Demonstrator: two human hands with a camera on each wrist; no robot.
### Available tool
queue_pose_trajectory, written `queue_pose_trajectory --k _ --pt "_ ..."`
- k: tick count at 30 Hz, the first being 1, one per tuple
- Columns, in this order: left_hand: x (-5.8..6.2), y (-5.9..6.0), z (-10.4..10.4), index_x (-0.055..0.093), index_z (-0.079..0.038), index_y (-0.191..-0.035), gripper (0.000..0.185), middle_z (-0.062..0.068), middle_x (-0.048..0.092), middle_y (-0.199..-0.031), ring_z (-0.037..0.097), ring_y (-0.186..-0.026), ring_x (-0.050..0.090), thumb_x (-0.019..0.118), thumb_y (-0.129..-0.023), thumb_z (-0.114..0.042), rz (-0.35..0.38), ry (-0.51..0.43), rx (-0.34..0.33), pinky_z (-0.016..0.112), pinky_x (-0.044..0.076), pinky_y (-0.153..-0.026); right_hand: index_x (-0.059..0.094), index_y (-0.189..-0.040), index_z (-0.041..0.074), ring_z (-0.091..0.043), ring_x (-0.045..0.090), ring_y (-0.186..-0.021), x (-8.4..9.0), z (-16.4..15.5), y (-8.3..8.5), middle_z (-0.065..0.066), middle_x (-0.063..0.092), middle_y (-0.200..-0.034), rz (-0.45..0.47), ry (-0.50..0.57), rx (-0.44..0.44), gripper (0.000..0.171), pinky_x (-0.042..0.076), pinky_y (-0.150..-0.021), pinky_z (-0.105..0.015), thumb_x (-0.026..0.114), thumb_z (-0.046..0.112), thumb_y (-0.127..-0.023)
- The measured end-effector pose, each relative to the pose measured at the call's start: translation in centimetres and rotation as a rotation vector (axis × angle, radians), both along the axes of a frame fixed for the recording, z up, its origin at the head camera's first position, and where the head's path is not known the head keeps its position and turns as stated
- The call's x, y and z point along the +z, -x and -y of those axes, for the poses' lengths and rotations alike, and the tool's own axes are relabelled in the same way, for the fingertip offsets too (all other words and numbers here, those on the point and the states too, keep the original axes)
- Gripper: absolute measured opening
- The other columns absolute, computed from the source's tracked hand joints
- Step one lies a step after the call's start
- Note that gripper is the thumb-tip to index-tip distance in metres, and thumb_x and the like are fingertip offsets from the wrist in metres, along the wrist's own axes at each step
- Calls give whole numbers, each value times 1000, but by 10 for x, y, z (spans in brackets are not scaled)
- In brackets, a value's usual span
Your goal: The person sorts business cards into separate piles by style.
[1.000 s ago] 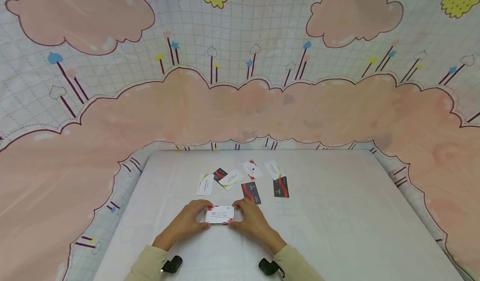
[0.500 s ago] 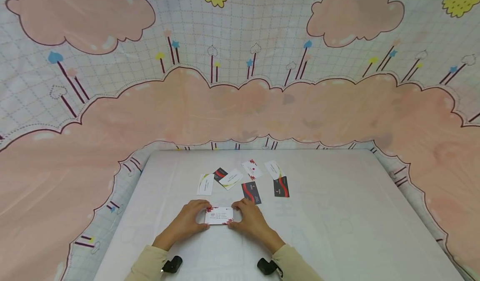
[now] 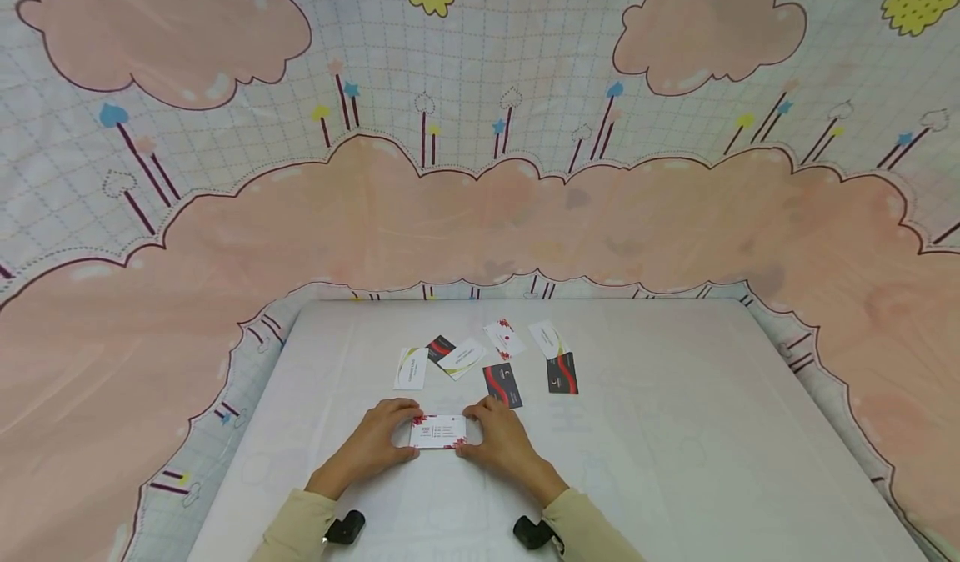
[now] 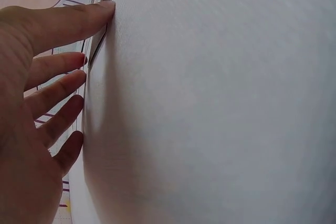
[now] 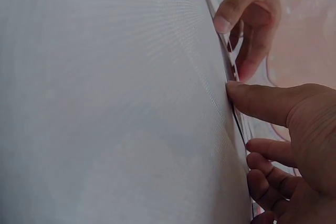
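A white card with red floral corners [image 3: 438,432] lies flat on the white table [image 3: 675,437] near the front edge. My left hand [image 3: 401,435] pinches its left end and my right hand [image 3: 476,435] pinches its right end. In the left wrist view my left hand [image 4: 89,35] has its thumb on the card's thin edge [image 4: 96,51], with the fingers spread behind. The right wrist view shows my right hand [image 5: 239,116] with its thumb against the card edge [image 5: 242,135]. My left hand [image 5: 247,19] is at the far end.
Several other cards lie scattered behind: a white-green one [image 3: 410,368], a dark one [image 3: 440,348], a white-red one [image 3: 504,338], and two black-red ones [image 3: 502,385] [image 3: 562,373]. A cloud-patterned cloth [image 3: 480,212] hangs behind and around the table.
Both hands and the card between them have crept very slightly left and toward me; the scattered cards have not moved.
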State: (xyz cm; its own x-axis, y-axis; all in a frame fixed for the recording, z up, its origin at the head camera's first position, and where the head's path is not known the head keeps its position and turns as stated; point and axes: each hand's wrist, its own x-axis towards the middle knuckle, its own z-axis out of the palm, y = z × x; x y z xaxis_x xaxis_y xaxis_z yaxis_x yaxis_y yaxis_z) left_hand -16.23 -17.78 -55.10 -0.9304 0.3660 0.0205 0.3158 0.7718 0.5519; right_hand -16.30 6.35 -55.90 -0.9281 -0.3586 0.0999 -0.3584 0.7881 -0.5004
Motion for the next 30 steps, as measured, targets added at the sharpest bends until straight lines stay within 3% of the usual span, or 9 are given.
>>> queue_pose_trajectory --k 10,17,25,30 --pt "4 -2 -1 63 -9 -125 58 8 59 -134 32 -130 49 86 -73 -17 3 -5 21 55 36 -110 68 -119 12 -17 59 -97 2 -1 -1 -1 61 -110 17 21 6 54 50 -86 -36 85 36 -74" --pt "4 -4 -4 60 -14 -128 58 5 57 -137 30 -131 48 84 -75 -17 0 -12 50 51 38 -111 64 -123 14 -12 55 -95 11 -7 -4 0 60 -114 82 88 -10 53 50 -86 -34 83 30 -76" --pt "26 -8 -10 60 -14 -128 55 6 57 -136 29 -130 52 82 -79 -18 -99 -79 59 50 42 -109 64 -122 12 -18 58 -96 32 -22 -8 -2 62 -112 -4 155 8 51 51 -80 -32 83 28 -78" --pt "39 -10 -15 61 -14 -127 50 5 58 -135 28 -129 53 80 -81 -18 -171 -101 49 48 44 -107 64 -123 13 -21 59 -104 44 -32 -9 -1 61 -115 -33 166 -18 50 52 -87 -36 82 30 -79"
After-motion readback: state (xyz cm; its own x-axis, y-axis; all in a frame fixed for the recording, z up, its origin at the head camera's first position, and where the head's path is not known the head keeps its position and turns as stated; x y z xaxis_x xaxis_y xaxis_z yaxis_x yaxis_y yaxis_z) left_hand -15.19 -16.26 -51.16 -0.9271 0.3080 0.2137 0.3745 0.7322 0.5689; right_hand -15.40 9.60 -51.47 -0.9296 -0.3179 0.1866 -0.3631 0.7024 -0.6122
